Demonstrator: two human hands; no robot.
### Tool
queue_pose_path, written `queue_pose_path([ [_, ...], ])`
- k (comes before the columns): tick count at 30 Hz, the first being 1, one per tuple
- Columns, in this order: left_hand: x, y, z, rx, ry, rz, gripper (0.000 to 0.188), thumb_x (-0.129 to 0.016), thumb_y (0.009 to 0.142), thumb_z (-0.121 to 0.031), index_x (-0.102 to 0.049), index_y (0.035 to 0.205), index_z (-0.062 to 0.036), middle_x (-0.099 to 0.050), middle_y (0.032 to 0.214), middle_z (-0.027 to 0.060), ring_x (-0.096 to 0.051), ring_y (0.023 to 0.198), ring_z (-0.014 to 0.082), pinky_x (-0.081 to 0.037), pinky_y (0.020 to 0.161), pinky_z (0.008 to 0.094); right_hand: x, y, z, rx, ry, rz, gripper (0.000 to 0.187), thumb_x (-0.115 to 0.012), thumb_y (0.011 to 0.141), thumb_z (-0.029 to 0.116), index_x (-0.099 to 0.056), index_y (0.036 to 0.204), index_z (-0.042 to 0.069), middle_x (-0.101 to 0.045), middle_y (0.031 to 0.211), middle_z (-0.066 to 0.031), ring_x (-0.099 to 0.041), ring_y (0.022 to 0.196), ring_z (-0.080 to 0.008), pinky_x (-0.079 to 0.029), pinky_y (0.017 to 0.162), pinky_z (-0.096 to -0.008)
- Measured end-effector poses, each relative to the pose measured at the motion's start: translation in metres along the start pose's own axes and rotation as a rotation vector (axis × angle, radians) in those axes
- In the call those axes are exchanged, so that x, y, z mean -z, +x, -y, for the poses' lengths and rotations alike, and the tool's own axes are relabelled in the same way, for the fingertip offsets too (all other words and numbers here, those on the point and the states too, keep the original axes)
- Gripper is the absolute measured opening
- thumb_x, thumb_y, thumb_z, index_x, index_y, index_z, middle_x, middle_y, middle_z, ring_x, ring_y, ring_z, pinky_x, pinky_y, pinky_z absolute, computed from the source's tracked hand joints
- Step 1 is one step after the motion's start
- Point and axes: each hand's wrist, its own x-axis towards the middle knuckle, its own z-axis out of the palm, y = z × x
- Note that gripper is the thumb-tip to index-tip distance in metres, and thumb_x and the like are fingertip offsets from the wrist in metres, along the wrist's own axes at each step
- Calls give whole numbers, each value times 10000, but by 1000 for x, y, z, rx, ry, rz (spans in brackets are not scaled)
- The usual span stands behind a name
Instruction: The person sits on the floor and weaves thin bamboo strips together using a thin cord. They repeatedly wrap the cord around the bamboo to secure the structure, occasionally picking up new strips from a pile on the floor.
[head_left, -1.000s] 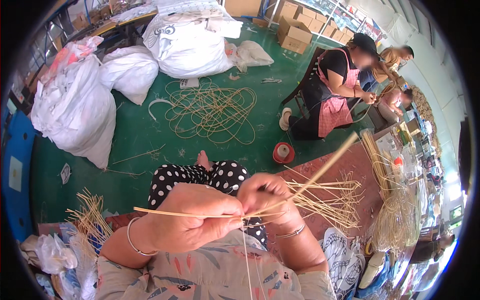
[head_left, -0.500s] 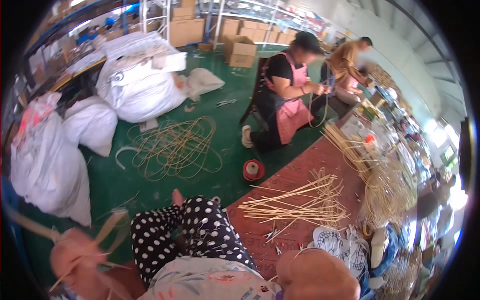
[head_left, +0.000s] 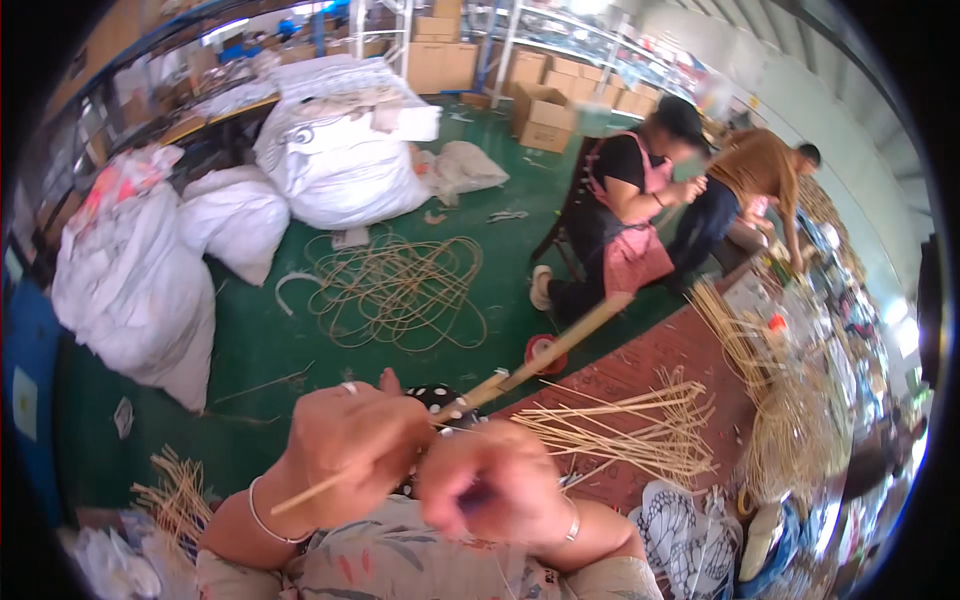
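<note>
Cane strip: the flat strip [head_left: 572, 338] slants from between the hands toward the far right, over the near edge of the red-brown board [head_left: 655, 352].
Left hand: curled [head_left: 350, 440], it appears to grip the strip's near end; a thin stick [head_left: 308, 493] pokes out below it (perhaps another piece, hard to tell).
Right hand: fingers bent inward [head_left: 495, 485], just beside the left; blur hides whether it holds anything.
Progress on the strip: a pale band [head_left: 498, 379] crosses it; whether that is a finished join cannot be told. The far end hangs free, so the piece looks only partly worked.
Sticks on the board: this pile [head_left: 625, 420] lies loose at the right, apparently unworked.
Stick bunch: another lot [head_left: 175, 498] sits at the near left.
Floor coil: tangled cane [head_left: 400, 290] lies farther off, seemingly unused.
</note>
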Motion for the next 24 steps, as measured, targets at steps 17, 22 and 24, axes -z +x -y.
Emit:
queue_pose_path([
  [17, 27, -16, -26, -51, 25, 81, 164, -650, 649, -43, -562, 783, -10, -547, 585, 54, -508, 436, 179, -376, 414, 280, -7, 7, 5, 575, -1334, 15, 248, -594, 616, -57, -548, 832, 57, -591, 702, -53, -566, 537, -202, -436, 459, -300],
  [22, -7, -22, 12, 81, 79, 10, 100, -626, 671, -21, -561, 745, -41, -486, 538, 60, -448, 411, 226, -343, 416, 319, 26, 17, -29, 365, -1269, -233, 164, -584, 647, -65, -547, 769, 37, -555, 664, -80, -532, 527, -227, -421, 479, -301],
  [24, -5, -25, 7, 92, 105, -40, 99, -623, 671, -11, -560, 739, -46, -486, 532, 68, -453, 414, 233, -345, 415, 326, 23, 14, -25, 262, -1162, -249, 130, -576, 672, -79, -549, 750, 22, -563, 676, -98, -540, 547, -220, -435, 510, -284],
])
